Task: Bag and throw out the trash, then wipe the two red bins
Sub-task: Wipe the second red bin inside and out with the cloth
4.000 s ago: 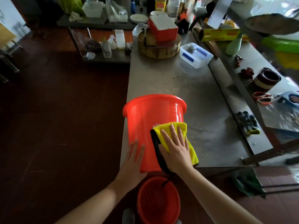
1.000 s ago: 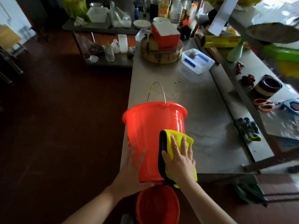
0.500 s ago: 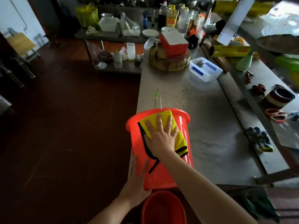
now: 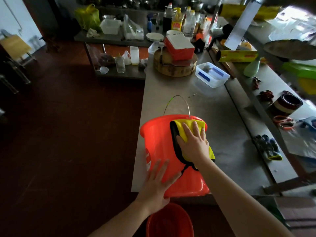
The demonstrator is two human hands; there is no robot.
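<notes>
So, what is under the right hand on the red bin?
A yellow cloth, pressed flat by the right hand against the red bin. The bin wall beneath it is hidden.

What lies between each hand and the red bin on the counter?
Only the yellow cloth: the right hand presses it flat against the red bin near its rim. The left hand rests bare on the bin's side nearer the base, with nothing visible between them.
</notes>
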